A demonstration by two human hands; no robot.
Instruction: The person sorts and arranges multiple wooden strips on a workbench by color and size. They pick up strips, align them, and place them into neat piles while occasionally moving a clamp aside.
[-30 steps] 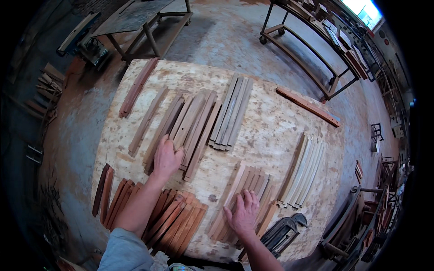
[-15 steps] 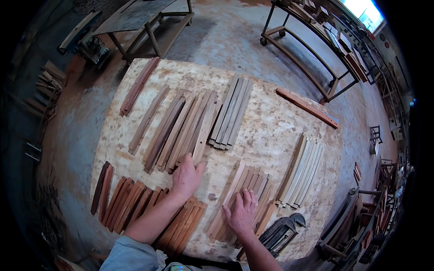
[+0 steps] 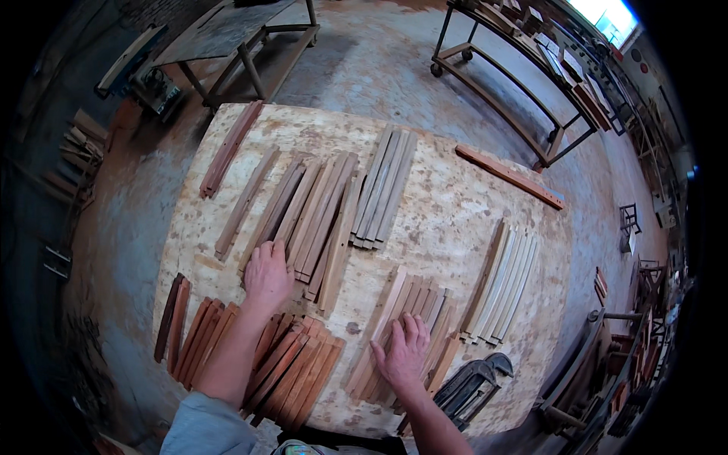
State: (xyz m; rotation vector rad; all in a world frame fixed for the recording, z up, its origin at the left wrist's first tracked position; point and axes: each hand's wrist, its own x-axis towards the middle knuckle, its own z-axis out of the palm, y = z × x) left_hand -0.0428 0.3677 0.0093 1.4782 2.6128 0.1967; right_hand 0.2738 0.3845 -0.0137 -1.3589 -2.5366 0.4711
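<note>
My left hand (image 3: 269, 279) is over the near ends of a row of brown wooden strips (image 3: 322, 216). Its fingers are curled down around a darker strip (image 3: 282, 203), whose near end they hide. To the right, my right hand (image 3: 404, 350) rests on a bundle of paler wooden strips (image 3: 417, 296), fingers apart and thumb out to the left. Close below my left forearm lies a fanned pile of reddish strips (image 3: 303, 371). Greyish strips (image 3: 385, 186) lie together just beyond the brown row.
A black metal clamp (image 3: 474, 387) lies near the worktable's (image 3: 447, 189) right front. Whitish strips (image 3: 504, 284) and a long reddish bar (image 3: 509, 176) lie on the right side, dark red strips (image 3: 231, 148) at far left. A wheeled rack (image 3: 500, 98) and another table (image 3: 227, 38) stand beyond.
My left hand has moved left along the brown strips' near ends. Some of those strips now lie more fanned and nearer me. The right hand has stayed nearly still.
</note>
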